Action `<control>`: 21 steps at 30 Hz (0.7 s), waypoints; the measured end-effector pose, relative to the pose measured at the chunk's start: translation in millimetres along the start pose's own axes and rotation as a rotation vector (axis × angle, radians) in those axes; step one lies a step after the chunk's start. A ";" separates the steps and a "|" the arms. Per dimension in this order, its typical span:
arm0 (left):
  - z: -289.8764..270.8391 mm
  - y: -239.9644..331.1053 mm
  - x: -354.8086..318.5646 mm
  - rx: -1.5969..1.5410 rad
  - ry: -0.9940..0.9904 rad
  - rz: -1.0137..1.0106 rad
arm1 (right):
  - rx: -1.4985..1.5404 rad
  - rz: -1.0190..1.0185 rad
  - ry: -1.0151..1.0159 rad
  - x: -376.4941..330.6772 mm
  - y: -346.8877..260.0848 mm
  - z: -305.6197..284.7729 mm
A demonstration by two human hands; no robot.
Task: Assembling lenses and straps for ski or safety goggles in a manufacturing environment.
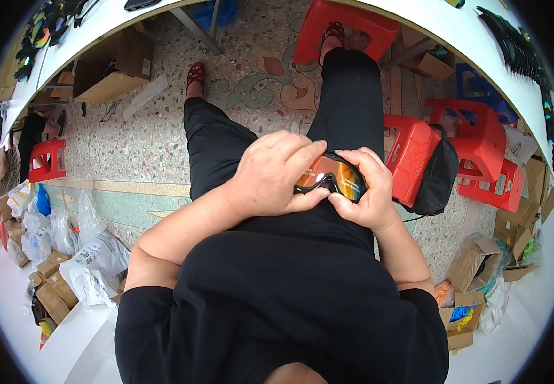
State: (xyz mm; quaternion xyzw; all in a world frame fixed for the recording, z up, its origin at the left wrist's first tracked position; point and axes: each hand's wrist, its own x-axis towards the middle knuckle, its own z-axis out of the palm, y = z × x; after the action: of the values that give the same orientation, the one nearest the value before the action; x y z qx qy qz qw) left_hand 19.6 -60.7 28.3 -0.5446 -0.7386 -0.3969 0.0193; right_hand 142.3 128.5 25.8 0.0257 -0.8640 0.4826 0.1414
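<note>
Clamping curved, black-framed goggles (339, 170) with an orange mirrored lens by opposite ends, the left hand (265, 171) and right hand (374, 192) hold them above black cloth trousers (352, 96); their underside seems hidden.

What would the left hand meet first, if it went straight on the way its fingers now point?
The black-framed mirrored goggles, which the left hand is holding. Beyond them, the right hand looks next in line, though depth is hard to judge here.
</note>
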 end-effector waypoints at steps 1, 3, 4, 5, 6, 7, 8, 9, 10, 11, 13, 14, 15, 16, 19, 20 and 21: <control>-6.4 -0.6 3.2 0.000 0.010 0.012 | 0.033 0.023 0.036 -1.9 2.7 2.4; -17.2 -8.2 1.9 -0.033 0.005 0.065 | 0.122 0.124 0.012 -7.8 8.3 4.9; -20.8 -11.1 0.1 -0.051 -0.010 0.100 | 0.243 0.186 0.042 -10.2 11.2 8.8; -25.0 -8.2 -0.2 -0.068 -0.026 0.110 | 0.363 0.247 0.071 -11.3 12.1 11.1; -25.8 -7.5 -0.2 -0.067 -0.025 0.110 | 0.405 0.263 0.060 -11.9 10.5 12.2; -25.9 -7.5 -0.6 -0.092 -0.030 0.136 | 0.405 0.261 0.058 -11.0 10.5 13.6; -26.0 -7.2 -0.7 -0.116 -0.034 0.162 | 0.427 0.257 0.050 -10.1 10.5 14.8; -27.1 -5.0 0.6 -0.143 -0.035 0.180 | 0.450 0.252 0.041 -9.4 10.8 15.8; -26.6 -4.0 0.3 -0.144 -0.034 0.180 | 0.448 0.252 0.041 -9.6 10.7 15.6; -25.7 -3.3 -0.5 -0.176 -0.030 0.188 | 0.458 0.266 0.007 -10.4 11.3 15.3; -25.5 -0.3 -2.2 -0.208 -0.027 0.195 | 0.468 0.280 -0.028 -11.7 11.1 14.3; -26.1 2.3 -3.2 -0.232 -0.034 0.188 | 0.460 0.252 -0.044 -12.3 10.1 13.6; -26.0 4.4 -4.0 -0.255 -0.042 0.181 | 0.451 0.224 -0.059 -12.4 9.0 12.3; -23.5 5.7 -5.6 -0.270 -0.014 0.187 | 0.350 0.162 -0.066 -11.0 7.6 10.0; -13.4 -2.2 -18.6 -0.283 0.030 0.143 | 0.200 0.109 -0.027 -11.0 7.0 16.1; -10.1 -3.0 -21.3 -0.280 0.060 0.157 | 0.149 0.051 -0.028 -9.5 8.3 15.8; -8.3 -5.2 -22.4 -0.280 0.059 0.159 | 0.148 0.050 -0.025 -7.3 8.5 15.7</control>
State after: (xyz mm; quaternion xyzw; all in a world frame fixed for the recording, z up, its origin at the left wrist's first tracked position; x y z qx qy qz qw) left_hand 21.1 -84.0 20.7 -0.5869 -0.6296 -0.5091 -0.0037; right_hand 144.3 119.1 9.1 0.0207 -0.8280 0.5481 0.1161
